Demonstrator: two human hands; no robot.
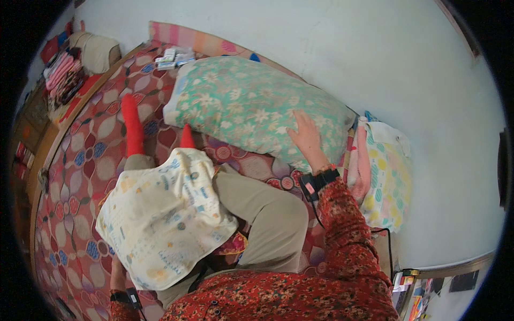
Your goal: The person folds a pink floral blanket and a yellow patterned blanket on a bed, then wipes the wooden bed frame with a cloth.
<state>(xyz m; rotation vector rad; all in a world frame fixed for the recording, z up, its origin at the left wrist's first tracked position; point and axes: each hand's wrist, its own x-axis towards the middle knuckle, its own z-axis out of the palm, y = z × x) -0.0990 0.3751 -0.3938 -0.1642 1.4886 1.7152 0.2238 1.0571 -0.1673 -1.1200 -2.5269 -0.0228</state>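
My right hand (307,138) rests flat on or just over the long pillow (253,108), which has a green cover with white flowers. Its fingers are apart and hold nothing. A pale printed cloth (164,224) with yellow and blue figures lies draped across my lap and leg. From the lower left my left forearm (117,277) goes under the near edge of this cloth, so the fingers of my left hand are hidden. Both wrists wear black straps with small devices and cables. My trousered legs (277,212) and red socks (132,122) show around the cloth.
The patterned bedspread (66,208) reaches a wooden edge (86,88) at left. Small white boxes (170,59) lie beyond the pillow's far end. At right, against the wall (433,168), are a pink rolled cloth (358,168) and a yellow-patterned cloth (387,180). Folded textiles (64,76) are stacked far left.
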